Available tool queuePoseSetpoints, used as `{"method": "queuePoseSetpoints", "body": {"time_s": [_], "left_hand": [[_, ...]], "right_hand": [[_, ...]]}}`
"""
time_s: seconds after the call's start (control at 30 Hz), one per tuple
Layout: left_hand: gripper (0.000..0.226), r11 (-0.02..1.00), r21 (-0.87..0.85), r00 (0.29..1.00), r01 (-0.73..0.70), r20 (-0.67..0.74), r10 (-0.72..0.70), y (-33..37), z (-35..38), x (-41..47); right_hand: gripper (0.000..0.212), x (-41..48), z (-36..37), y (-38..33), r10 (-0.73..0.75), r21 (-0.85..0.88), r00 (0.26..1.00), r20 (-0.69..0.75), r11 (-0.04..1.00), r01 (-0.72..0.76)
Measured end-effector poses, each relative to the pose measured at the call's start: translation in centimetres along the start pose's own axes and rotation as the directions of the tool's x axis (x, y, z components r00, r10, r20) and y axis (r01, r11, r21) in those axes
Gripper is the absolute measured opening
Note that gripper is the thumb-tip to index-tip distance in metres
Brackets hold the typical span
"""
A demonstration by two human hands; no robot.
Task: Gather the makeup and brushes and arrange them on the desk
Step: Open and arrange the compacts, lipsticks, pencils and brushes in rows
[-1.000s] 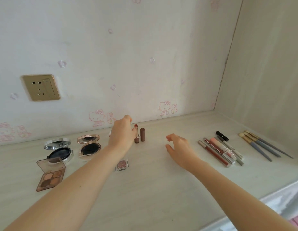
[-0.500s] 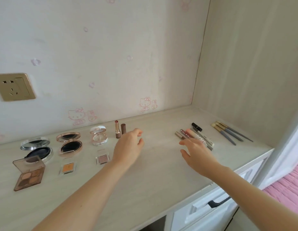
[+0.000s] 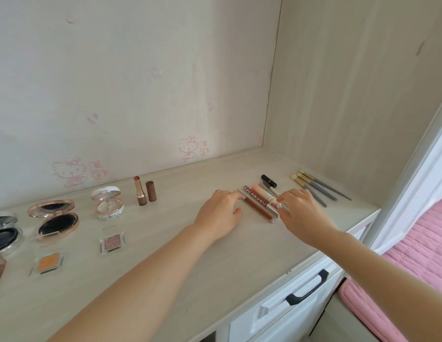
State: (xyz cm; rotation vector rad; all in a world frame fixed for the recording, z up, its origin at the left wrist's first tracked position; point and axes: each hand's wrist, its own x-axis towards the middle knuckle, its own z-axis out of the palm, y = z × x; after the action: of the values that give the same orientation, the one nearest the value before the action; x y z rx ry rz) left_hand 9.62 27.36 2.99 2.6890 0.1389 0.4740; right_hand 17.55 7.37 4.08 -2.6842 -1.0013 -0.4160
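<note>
Pale wood-grain desk [image 3: 239,255] against cartoon-cat wallpaper [image 3: 141,82]

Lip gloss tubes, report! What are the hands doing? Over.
Left hand and right hand flank the lip gloss tubes, fingers touching. Nothing lifted. Brushes clear.

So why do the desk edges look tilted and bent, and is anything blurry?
Head view: the wide-angle lens bows the desk edge and wall corner; soft daylight casts only faint shadows; the open lipstick and brushes look fairly sharp; compacts at the left edge are cropped.

Matt pale wood-grain desk [image 3: 146,280], glossy rose-gold metallic compact [image 3: 55,219]
</note>
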Motion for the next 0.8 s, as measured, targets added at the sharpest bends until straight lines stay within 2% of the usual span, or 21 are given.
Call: {"method": "queuePoseSetpoints", "body": {"time_s": [0.17,0.43,0.57,0.7,0.8], "left_hand": [[0.034,0.998,0.038,0.998,-0.050,0.027,0.049,0.7,0.9,2.4],[0.039,0.999,0.039,0.997,-0.034,0.067,0.031,-0.4,1.9,3.6],[0.039,0.998,0.038,0.997,-0.045,0.068,0.042,-0.6,2.1,3.7],[0.035,0.998,-0.007,0.998,-0.055,0.037,0.055,-0.5,1.9,4.8],[0.034,0.999,-0.026,0.999,-0.037,0.037,0.038,-0.3,1.9,6.4]], "right_hand": [[0.026,0.7,0.4,0.2,0.002,-0.025,1.000,0.024,1.000,-0.001],[0.029,0.6,1.1,-1.1,-0.092,0.008,0.996,-0.010,0.996,0.092],[0.028,1.0,1.2,-1.0,-0.072,-0.002,0.997,0.018,0.997,0.072],[0.027,2.5,0.7,-0.3,0.015,0.023,0.998,0.063,1.000,-0.016],[0.026,4.1,0.6,0.5,0.049,0.021,0.998,0.037,0.999,-0.049]]}}
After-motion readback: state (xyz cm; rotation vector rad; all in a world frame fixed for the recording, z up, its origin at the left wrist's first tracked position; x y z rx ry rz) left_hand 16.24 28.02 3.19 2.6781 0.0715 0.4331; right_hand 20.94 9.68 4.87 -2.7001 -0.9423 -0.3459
